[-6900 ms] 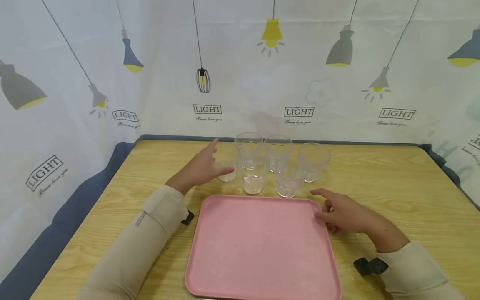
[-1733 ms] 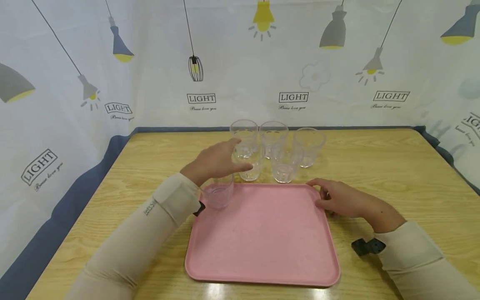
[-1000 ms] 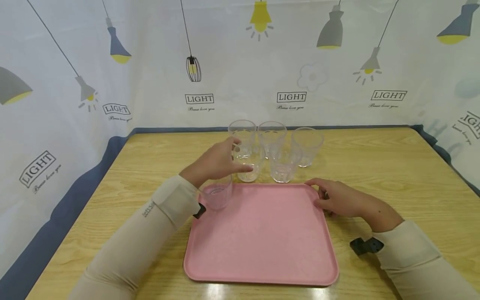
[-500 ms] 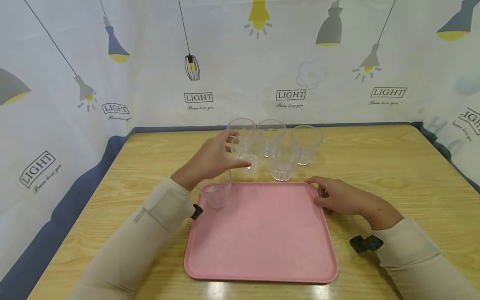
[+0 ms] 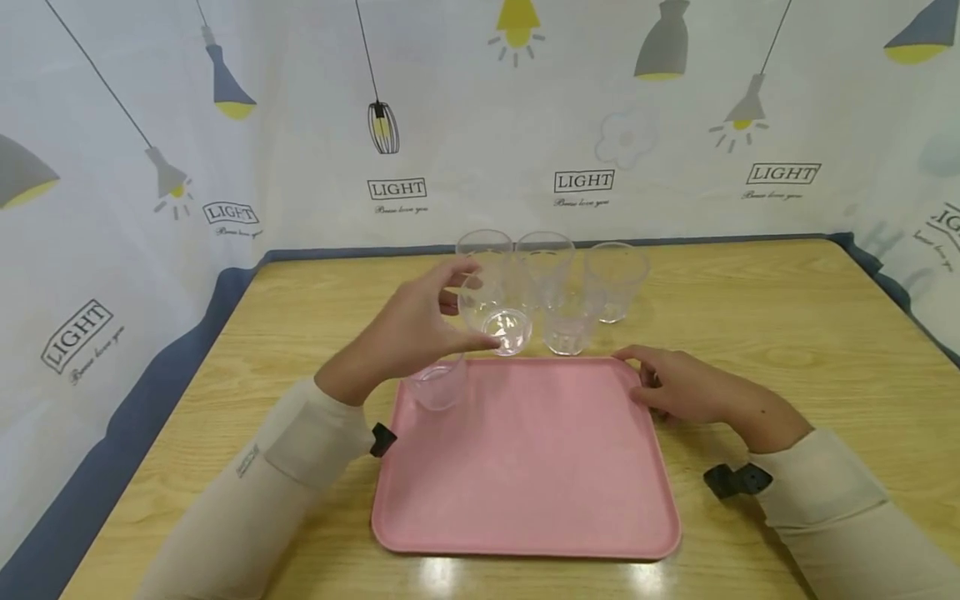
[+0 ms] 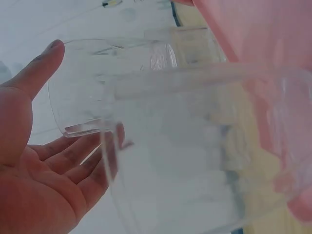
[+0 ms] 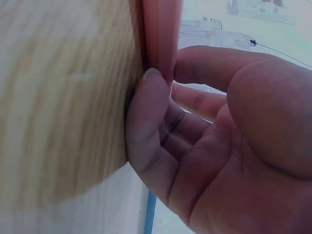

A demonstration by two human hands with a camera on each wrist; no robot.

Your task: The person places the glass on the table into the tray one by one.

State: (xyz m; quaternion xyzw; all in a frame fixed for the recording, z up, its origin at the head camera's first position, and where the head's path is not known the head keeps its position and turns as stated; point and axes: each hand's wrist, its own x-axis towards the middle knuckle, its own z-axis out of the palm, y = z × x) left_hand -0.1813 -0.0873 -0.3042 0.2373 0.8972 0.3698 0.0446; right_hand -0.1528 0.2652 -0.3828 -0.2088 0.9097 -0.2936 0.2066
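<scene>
The left hand holds a clear cup near the far edge of a pink tray, while the right hand grips the tray's far right corner. A second cup stands in the tray's far left corner; four other cups stand beyond, on the wooden table.

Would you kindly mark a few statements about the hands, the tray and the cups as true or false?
1. The left hand holds a clear cup. True.
2. The right hand grips the pink tray at its near left corner. False: it grips the tray by the far right corner.
3. A second cup stands in the tray's far left corner. True.
4. All the cups stand on the tray. False: only one does; one is held, and four other cups stand on the table behind the tray.
5. The table top is plain white. False: it shows a yellowish wood grain.
</scene>
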